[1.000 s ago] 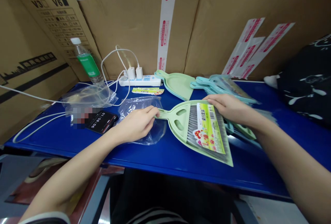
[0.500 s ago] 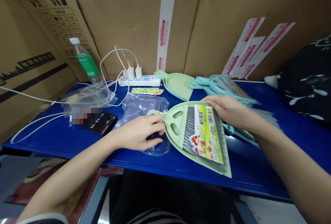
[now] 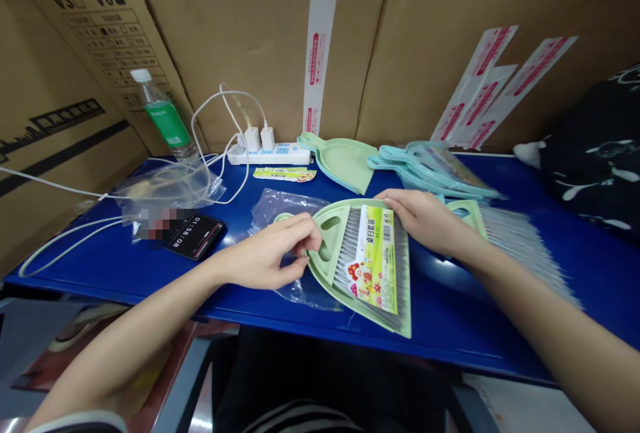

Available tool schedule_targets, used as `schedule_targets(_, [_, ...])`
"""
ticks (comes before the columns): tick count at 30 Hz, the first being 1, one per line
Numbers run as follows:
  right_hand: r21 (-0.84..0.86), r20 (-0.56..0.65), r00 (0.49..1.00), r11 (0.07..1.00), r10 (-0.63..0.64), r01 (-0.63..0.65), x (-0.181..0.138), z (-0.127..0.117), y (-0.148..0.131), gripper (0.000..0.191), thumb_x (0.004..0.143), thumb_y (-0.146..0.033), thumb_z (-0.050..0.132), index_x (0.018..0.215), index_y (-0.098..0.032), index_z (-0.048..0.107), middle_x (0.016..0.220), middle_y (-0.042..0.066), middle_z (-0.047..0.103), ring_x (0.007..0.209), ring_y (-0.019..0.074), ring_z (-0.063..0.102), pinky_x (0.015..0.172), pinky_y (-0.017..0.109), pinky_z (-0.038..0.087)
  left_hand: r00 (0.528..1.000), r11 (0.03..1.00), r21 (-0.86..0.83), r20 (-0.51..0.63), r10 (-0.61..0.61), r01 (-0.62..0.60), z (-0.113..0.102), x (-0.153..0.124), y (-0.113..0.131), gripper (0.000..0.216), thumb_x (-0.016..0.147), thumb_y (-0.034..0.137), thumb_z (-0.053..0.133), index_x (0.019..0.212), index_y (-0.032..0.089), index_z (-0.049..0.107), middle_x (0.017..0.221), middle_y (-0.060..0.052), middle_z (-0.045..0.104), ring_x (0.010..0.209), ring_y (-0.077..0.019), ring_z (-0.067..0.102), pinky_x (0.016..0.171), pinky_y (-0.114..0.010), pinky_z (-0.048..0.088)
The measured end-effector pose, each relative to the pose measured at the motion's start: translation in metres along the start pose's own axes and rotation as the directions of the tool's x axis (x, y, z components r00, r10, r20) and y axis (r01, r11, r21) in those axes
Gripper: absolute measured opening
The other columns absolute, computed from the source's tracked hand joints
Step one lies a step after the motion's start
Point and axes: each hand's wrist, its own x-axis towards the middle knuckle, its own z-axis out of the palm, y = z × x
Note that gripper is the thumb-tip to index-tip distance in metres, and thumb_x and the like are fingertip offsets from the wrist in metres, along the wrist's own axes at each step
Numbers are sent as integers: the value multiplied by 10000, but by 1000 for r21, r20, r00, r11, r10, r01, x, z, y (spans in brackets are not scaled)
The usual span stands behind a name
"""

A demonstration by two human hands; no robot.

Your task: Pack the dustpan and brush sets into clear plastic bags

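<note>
A light green dustpan (image 3: 404, 326) with a matching hand brush (image 3: 345, 246) nested in it lies tilted before me; a printed card (image 3: 375, 263) covers part of the grey bristles. My right hand (image 3: 415, 216) grips the pan's upper edge, thumb and fingers pressed together. At the narrow handle end, my left hand (image 3: 275, 249) curls its fingers against the pan's neck and hides part of the handle. A crumpled clear plastic bag (image 3: 310, 293) is under the pan and left hand. Beyond my right wrist lies another green brush (image 3: 525, 239), its grey bristles fanned out.
Behind are a green dustpan (image 3: 345, 159) and stacked blue dustpans (image 3: 425, 169). A power strip (image 3: 295, 153) with white cables, card strips (image 3: 285, 173), a bottle (image 3: 170, 123) and a phone (image 3: 195, 236) stand or lie leftward on the blue table (image 3: 150, 279). Cardboard walls the back.
The dustpan with its brush has shifted left and turned slightly, both hands staying with it. My left fingers have curled in closer to the thumb. More of the other green brush shows at right.
</note>
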Motion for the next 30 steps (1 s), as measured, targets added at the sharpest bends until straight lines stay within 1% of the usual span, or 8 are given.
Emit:
schedule_targets(9, [57, 3, 1000, 998, 24, -24, 1, 12, -2, 356, 883, -234, 318, 808, -225, 666, 791, 51, 719, 697, 212, 660, 676, 321, 502, 1000, 1000, -2, 16, 16, -16, -1, 1, 0, 133, 875, 102, 449, 973, 183, 487, 920, -28, 525, 754, -118, 509, 698, -256, 474])
schedule_targets(13, [55, 10, 999, 997, 46, -46, 1, 11, 0, 360, 882, -241, 319, 819, -230, 673, 805, 52, 721, 721, 221, 665, 704, 334, 506, 988, 969, 217, -124, -94, 119, -10, -2, -4, 134, 940, 180, 391, 1003, 180, 509, 993, -56, 561, 796, -143, 554, 743, -291, 496])
schedule_targets(15, [51, 18, 998, 997, 55, -56, 1, 10, 0, 364, 877, -250, 317, 817, -232, 675, 814, 56, 724, 736, 226, 666, 714, 338, 505, 942, 855, 412, -248, -227, 314, -18, -5, -9, 194, 923, 134, 347, 998, 165, 523, 1001, -77, 582, 824, -176, 583, 760, -322, 501])
schedule_targets(18, [59, 36, 997, 996, 64, -66, 1, 8, 0, 369, 868, -259, 314, 804, -235, 676, 831, 58, 730, 747, 228, 667, 716, 338, 505, 802, 538, 606, -341, -490, 586, -30, -9, -16, 293, 861, 45, 319, 1001, 120, 566, 972, -125, 631, 790, -227, 636, 751, -362, 503])
schedule_targets(21, [74, 46, 997, 995, 62, -65, 1, 5, 0, 355, 866, -261, 328, 793, -246, 674, 828, 44, 733, 748, 224, 669, 707, 328, 505, 685, 356, 671, -316, -657, 651, -35, -9, -20, 311, 835, 24, 335, 939, 109, 615, 923, -149, 684, 841, -281, 674, 756, -364, 502])
schedule_targets(25, [65, 92, 988, 990, 123, -129, 1, 1, 0, 345, 867, -263, 326, 826, -236, 668, 757, 37, 720, 627, 212, 651, 631, 325, 504, 688, 409, 671, -211, -694, 619, -34, -6, -21, 283, 825, 60, 396, 865, 160, 658, 828, -98, 718, 838, -273, 696, 739, -327, 501])
schedule_targets(28, [64, 129, 980, 985, 151, -160, 0, -1, 2, 349, 869, -271, 315, 847, -224, 659, 728, 34, 711, 535, 196, 618, 579, 324, 501, 719, 517, 585, -173, -673, 625, -33, -5, -22, 270, 820, 88, 441, 928, 181, 670, 748, -51, 716, 760, -236, 699, 720, -302, 500])
schedule_targets(30, [75, 112, 986, 988, 126, -134, 0, -2, 3, 336, 866, -272, 325, 837, -227, 657, 747, 34, 718, 585, 202, 640, 595, 320, 508, 737, 596, 485, -169, -654, 640, -34, -6, -21, 282, 805, 84, 464, 996, 189, 643, 690, -9, 704, 654, -192, 684, 669, -271, 498])
